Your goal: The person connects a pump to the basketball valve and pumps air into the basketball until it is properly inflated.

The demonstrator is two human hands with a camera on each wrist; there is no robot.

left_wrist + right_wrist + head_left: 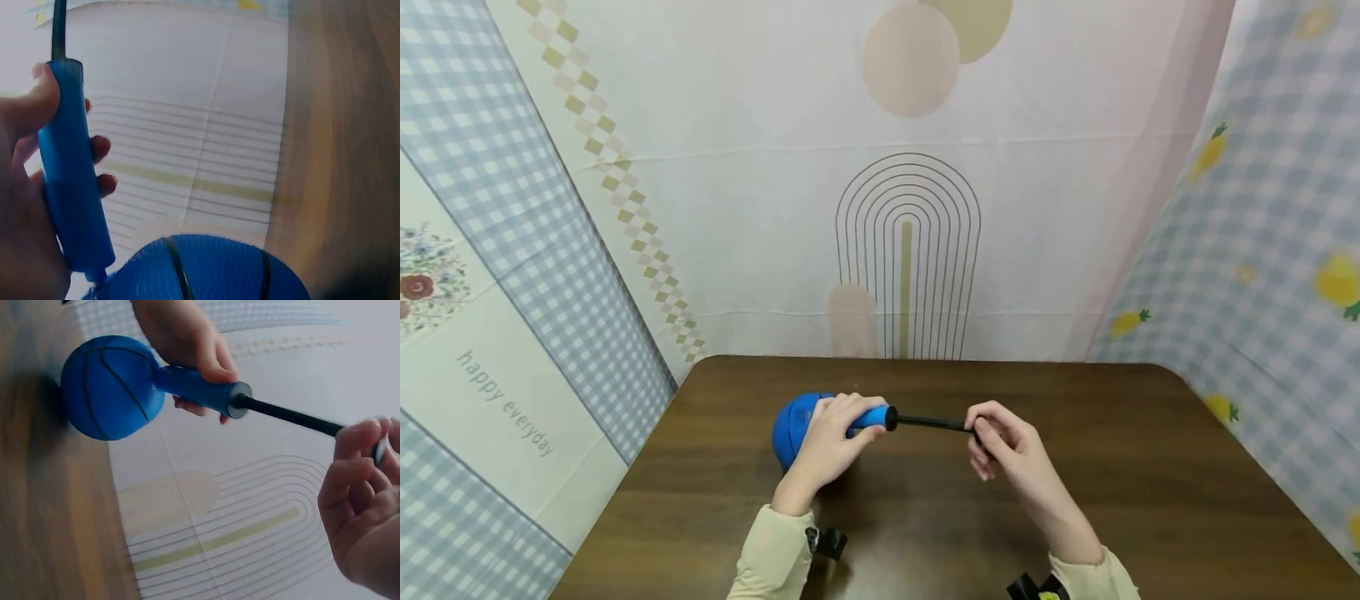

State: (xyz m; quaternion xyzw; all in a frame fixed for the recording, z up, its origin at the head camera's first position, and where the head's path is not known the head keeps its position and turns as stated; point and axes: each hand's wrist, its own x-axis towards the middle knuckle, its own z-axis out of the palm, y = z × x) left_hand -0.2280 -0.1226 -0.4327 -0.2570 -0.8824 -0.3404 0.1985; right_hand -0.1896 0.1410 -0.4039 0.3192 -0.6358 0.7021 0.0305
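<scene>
A small blue basketball with black seams (112, 387) rests on the brown table. A blue hand pump (75, 169) joins the ball at one end, its black rod (928, 422) drawn well out of the barrel. My left hand (835, 437) grips the barrel, the thumb along one side and the fingers wrapped round the other. At the rod's far end my right hand (1007, 442) pinches the black handle (379, 452) between thumb and fingers. Part of the ball is hidden behind the left hand in the head view.
The wooden table (700, 517) reaches back to a white patterned cloth (760, 233). Blue checked cloths hang at the left (565, 167) and right (1247, 333). Each wrist wears a black camera mount.
</scene>
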